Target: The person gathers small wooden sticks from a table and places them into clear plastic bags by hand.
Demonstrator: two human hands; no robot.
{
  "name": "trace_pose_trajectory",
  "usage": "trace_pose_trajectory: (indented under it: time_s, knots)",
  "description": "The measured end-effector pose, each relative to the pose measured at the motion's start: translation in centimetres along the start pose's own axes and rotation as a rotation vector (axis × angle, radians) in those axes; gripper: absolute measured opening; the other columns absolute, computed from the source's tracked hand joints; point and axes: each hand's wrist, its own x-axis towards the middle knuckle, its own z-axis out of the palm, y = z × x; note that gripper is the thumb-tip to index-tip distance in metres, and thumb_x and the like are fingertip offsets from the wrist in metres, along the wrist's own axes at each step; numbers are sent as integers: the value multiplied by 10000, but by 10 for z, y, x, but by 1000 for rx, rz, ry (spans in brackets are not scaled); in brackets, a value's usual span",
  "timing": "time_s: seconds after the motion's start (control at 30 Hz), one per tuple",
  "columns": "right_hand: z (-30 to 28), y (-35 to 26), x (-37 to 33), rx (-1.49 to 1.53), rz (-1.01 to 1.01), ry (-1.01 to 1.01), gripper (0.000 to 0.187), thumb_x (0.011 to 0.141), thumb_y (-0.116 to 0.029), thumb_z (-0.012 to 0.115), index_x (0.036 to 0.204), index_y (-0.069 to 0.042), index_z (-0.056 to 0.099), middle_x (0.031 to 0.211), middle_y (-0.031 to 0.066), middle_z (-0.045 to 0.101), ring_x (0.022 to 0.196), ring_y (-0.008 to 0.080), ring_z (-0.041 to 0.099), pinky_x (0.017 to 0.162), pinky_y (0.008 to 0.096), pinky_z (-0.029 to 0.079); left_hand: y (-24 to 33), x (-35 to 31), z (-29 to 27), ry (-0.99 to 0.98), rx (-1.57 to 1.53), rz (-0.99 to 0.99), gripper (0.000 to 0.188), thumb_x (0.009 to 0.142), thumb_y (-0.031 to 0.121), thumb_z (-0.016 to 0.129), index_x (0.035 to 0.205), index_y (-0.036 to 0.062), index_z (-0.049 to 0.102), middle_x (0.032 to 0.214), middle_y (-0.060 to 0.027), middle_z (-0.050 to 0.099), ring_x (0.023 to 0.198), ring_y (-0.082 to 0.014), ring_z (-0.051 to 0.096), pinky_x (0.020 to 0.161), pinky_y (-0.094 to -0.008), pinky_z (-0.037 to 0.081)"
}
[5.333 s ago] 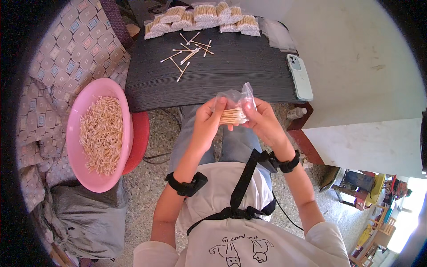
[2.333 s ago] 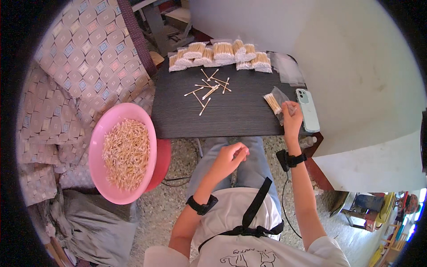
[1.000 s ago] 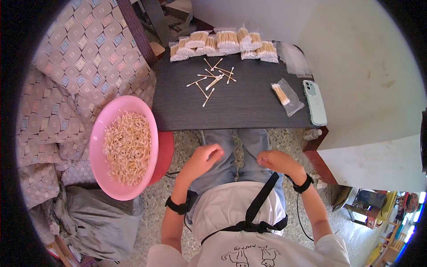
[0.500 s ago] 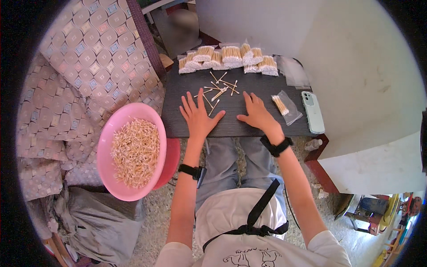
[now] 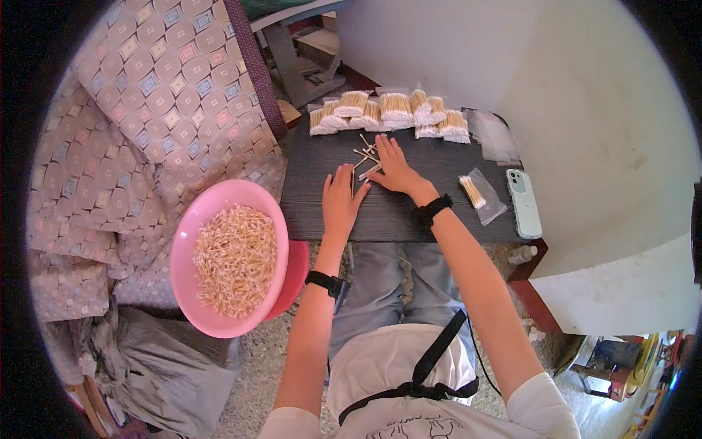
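Observation:
A small loose pile of cotton swabs [image 5: 363,156] lies on the dark tabletop [image 5: 409,212], between my two hands. My left hand [image 5: 341,205] rests flat at the left of the pile, fingers stretched and thumb apart. At its right side my right hand [image 5: 398,172] lies over the swabs' edge with straight fingers, covering some of them. Neither hand grips anything. Behind them stands a row of clear bags packed with cotton swabs [image 5: 395,108]. To the right, a partly filled clear bag [image 5: 485,197] holds a few swabs.
A pink basin [image 5: 181,245] heaped with loose swabs stands left of the table on a red support. Flat empty clear bags [image 5: 495,137] and a pale green phone [image 5: 523,205] lie along the right side. A wall closes in beyond; patterned cushions [image 5: 175,80] fill the left.
Both hands have closed in on the scattered swabs, the right moving left and farther forward. The swabs now lie in a tighter pile. The whole view has shifted slightly.

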Motion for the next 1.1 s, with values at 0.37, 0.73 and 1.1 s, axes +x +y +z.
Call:
trace_pose_trajectory:
  time_s: [0.37,0.73,1.1]
  knots:
    - [-27,-12,17,54,-243,-171,513,791,-355,662,1215,-89,549,1354,182,410,1265,387,347,1045,472,286,8,6,-5,12,-40,-28,590,838,326,628,1292,14,417,1279,-187,495,1149,-344,486,1021,-441,341]
    - [-58,-29,-36,260,-294,-266,373,770,-44,648,1136,-47,571,1222,133,529,1133,303,508,955,380,416,5,1,-10,-114,146,229,477,906,334,529,1318,106,450,1360,-106,454,1282,-284,390,1054,-422,298]
    - [-41,-22,-59,-7,-171,-156,395,870,-27,514,1262,-25,477,1434,182,326,1346,342,271,1074,423,294,4,-2,-12,-34,-229,271,384,858,59,566,1235,53,494,1236,-131,543,1195,-328,463,1014,-413,350]
